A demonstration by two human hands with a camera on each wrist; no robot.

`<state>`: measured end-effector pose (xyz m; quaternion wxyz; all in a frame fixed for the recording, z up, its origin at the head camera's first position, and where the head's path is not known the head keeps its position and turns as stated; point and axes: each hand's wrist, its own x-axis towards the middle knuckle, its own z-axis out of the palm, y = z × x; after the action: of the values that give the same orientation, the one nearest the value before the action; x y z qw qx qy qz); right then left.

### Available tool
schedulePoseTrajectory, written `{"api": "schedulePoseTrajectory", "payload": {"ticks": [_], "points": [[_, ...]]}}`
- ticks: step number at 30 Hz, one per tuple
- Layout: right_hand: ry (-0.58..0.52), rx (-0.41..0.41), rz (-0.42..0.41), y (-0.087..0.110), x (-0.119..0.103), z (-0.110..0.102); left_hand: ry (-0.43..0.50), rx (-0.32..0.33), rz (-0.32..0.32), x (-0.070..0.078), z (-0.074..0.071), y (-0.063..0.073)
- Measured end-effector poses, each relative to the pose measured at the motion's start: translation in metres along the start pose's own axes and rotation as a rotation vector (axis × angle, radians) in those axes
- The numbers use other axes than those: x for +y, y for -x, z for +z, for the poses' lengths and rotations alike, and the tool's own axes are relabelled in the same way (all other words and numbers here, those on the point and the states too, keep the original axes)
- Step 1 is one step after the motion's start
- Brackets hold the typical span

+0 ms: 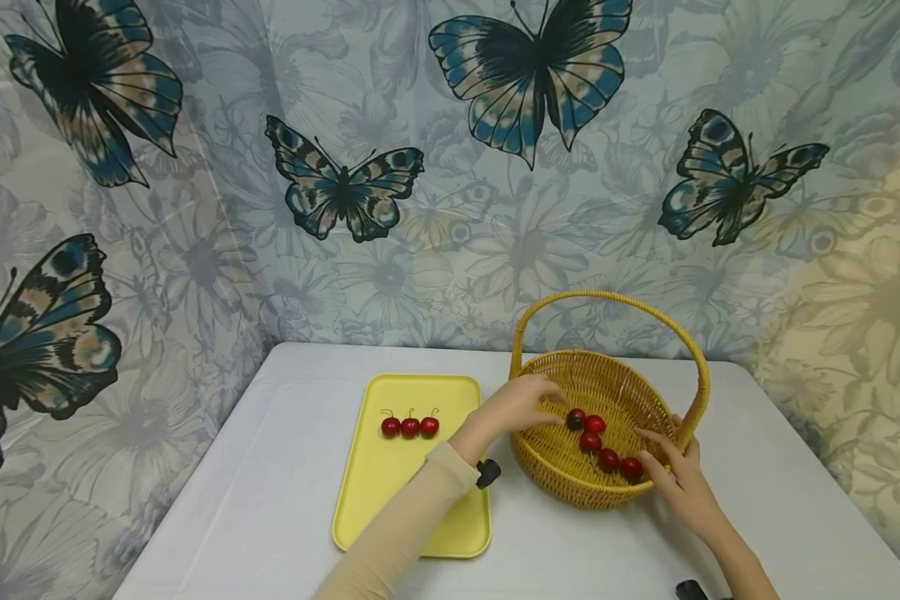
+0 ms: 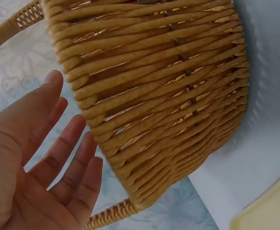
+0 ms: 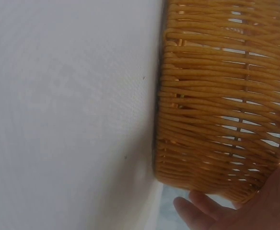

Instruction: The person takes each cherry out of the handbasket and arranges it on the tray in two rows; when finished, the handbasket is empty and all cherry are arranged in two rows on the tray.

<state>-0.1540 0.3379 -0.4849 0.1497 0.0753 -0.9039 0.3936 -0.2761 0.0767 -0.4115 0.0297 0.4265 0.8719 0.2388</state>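
A round woven basket (image 1: 562, 479) with a tall arched handle stands on the white table, holding several dark red cherries (image 1: 590, 442). My left hand (image 1: 521, 406) reaches over the basket's left rim, fingers spread loosely, fingertips close to the nearest cherry. The left wrist view shows its palm and separated fingers beside the wicker wall, holding nothing. At the right rim, below the handle's foot, is my right hand (image 1: 686, 483). Its thumb and forefinger extend inside, the thumb tip close to a cherry; other fingers stay outside the wall, and two fingertips (image 3: 195, 213) show past the wicker.
Left of the basket lies a yellow tray (image 1: 367, 500) with three stemmed cherries (image 1: 410, 427) in a row. My left sleeve crosses its lower right part. A fabric backdrop (image 1: 495, 275) with butterflies rises behind the table (image 1: 247, 483).
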Motion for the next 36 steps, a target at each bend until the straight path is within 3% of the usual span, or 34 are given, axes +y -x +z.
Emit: {"api": "schedulePoseTrajectory", "payload": {"ticks": [6,15,36], "points": [[-0.013,-0.003,-0.001,0.0,0.0,0.0,-0.021,-0.051,-0.036,0.004,0.004,-0.012],[-0.013,-0.002,0.005,0.001,-0.002,-0.001,-0.041,-0.089,-0.069,0.001,0.022,-0.03],[-0.02,-0.002,-0.004,0.0,-0.003,-0.003,-0.046,-0.154,-0.098,-0.012,0.047,-0.049]]}}
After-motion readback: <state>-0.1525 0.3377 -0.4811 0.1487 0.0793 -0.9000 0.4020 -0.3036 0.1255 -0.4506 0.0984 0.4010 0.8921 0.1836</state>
